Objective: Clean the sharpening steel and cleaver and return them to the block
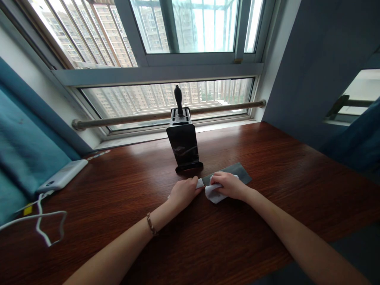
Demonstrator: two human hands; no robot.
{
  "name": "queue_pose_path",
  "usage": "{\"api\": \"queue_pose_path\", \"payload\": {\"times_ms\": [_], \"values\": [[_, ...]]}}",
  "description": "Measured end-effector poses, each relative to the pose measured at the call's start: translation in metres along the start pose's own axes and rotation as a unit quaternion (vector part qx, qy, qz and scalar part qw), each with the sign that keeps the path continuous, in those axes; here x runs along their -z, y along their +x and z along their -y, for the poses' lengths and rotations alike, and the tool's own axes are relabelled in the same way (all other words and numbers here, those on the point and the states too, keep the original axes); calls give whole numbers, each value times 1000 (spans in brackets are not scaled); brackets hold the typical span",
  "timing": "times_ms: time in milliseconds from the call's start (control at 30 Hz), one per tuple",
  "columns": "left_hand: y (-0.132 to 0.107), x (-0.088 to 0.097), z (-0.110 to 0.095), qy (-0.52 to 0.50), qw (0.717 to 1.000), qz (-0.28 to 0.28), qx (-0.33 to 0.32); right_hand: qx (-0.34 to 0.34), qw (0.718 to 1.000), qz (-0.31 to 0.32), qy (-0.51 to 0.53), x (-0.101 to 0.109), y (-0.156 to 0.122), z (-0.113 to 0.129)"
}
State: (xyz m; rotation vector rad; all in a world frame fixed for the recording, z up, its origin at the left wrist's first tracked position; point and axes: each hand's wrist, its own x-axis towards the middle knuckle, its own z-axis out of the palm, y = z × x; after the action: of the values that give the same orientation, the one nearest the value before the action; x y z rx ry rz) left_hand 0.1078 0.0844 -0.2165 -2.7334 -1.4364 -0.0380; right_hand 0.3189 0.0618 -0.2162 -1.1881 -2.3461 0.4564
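Observation:
A kitchen cleaver (241,172) lies on the wooden table with its broad grey blade pointing right. My left hand (183,192) is closed around its handle, which is mostly hidden; a pale piece shows between the fingers and the blade. In my right hand (229,184) is a crumpled white cloth or tissue (215,196), pressed against the blade's near side. Part of the blade is covered by that hand. Just beyond the cleaver stands a black knife block (183,146), with one dark-handled tool (178,97) upright in its top.
The brown wooden table (136,190) runs up to a window with a metal rail (136,118) across it. On the left lie a white power strip (62,176) and its looping white cable (40,215), beside a blue curtain (26,130). A wall closes off the right.

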Motion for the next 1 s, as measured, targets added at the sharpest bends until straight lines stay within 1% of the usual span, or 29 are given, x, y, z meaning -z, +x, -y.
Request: {"api": "queue_pose_path", "payload": {"times_ms": [67, 167, 267, 333, 433, 500, 600, 733, 833, 1000], "values": [[0, -1, 0, 2, 1000, -1, 2, -33, 999, -3, -19, 9, -1, -9], [-1, 0, 0, 4, 1000, 1, 2, -120, 990, -25, -70, 24, -4, -23], [-2, 1, 0, 4, 1000, 3, 1, -227, 965, -39, -127, 38, -10, -35], [-2, 1, 0, 1, 1000, 2, 1, -279, 947, -52, -153, 44, -13, -43], [-1, 1, 0, 0, 1000, 2, 0, -332, 923, -79, -178, 48, -16, -53], [-1, 1, 0, 1, 1000, 3, 1, -351, 913, -91, -188, 49, -17, -57], [0, 0, 0, 3, 1000, 1, 2, -343, 914, -101, -191, 48, -17, -59], [1, 0, 0, 2, 1000, 4, 6, -300, 931, -104, -178, 41, -14, -51], [0, 0, 0, 2, 1000, 8, 8, -250, 950, -98, -159, 28, -9, -36], [-1, 0, -1, -1, 1000, 6, 11, -125, 984, -83, -97, -2, -2, 0]]}}
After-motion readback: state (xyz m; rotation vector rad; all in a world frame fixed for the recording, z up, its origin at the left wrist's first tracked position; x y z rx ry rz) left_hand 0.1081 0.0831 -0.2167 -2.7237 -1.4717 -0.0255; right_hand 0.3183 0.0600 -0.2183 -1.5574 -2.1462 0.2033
